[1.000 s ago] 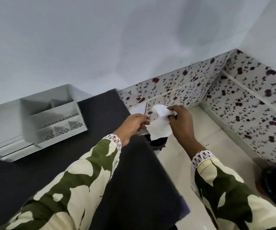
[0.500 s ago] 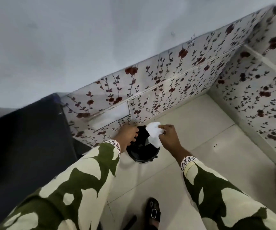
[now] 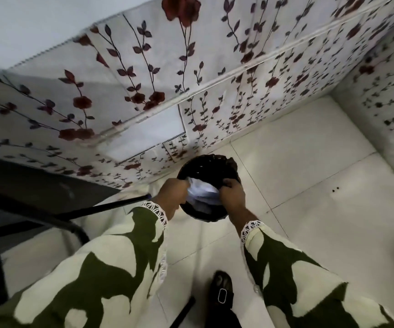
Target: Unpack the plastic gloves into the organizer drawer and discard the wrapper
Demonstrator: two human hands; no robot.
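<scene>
Wrapper (image 3: 202, 194), white and crumpled, sits at the mouth of a round black bin (image 3: 206, 166) that stands on the pale tiled floor (image 3: 321, 197) just beside the floral-papered wall (image 3: 144, 74). It lies over the near half of the bin's opening, pinched between both hands. The left hand (image 3: 172, 192) comes in from the left side of the bin, its fingers closed on the wrapper's left edge, with the back of the hand towards the camera. The right hand (image 3: 231, 194) is on the right side of the bin, fingers curled down over the wrapper's right edge and touching the bin's rim; whether those fingers also grip the rim itself cannot be told. Both forearms reach away from the camera in loose sleeves (image 3: 110, 268) patterned in dark green and cream, each ending in a white lace cuff at the wrist. The far part of the bin's inside is dark and its contents cannot be made out. To the left, a dark table edge (image 3: 37, 185) and a black metal leg (image 3: 106, 205) slant towards the bin, stopping near the left wrist. Near the bottom of the view, between the two sleeves, a foot in a black sandal (image 3: 222, 294) with a buckle stands on the tiles. The floral wall turns a corner at the far right.
</scene>
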